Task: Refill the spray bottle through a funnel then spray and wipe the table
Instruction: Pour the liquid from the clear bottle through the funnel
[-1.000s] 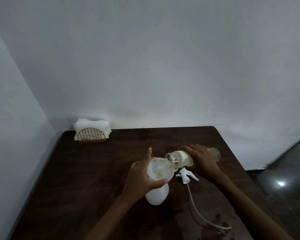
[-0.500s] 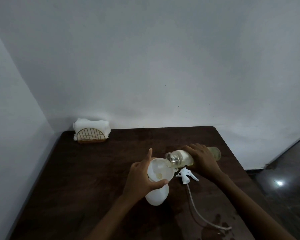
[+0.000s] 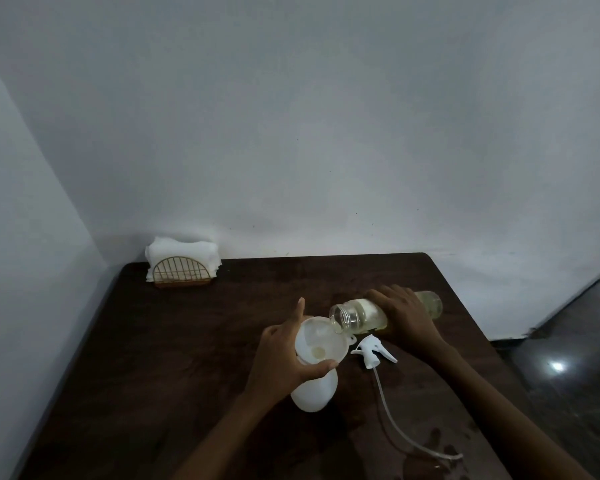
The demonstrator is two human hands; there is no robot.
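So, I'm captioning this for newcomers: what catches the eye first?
Mid-table, the right hand tips a clear plastic jar of pale yellow liquid over a white funnel set in a white plastic bottle that the left hand grips. Beside them on the dark brown wooden table lies the detached white trigger sprayer with its tube; a gold wire napkin holder stands at the far left corner.

Two hands in view: one left hand, one right hand. Three vessels of a sort: one white spray bottle, one white funnel, one clear refill bottle of yellowish liquid. One loose trigger head, trailing one thin dip tube. One gold wire napkin holder, with one stack of white napkins in it. One dark wooden table under all.
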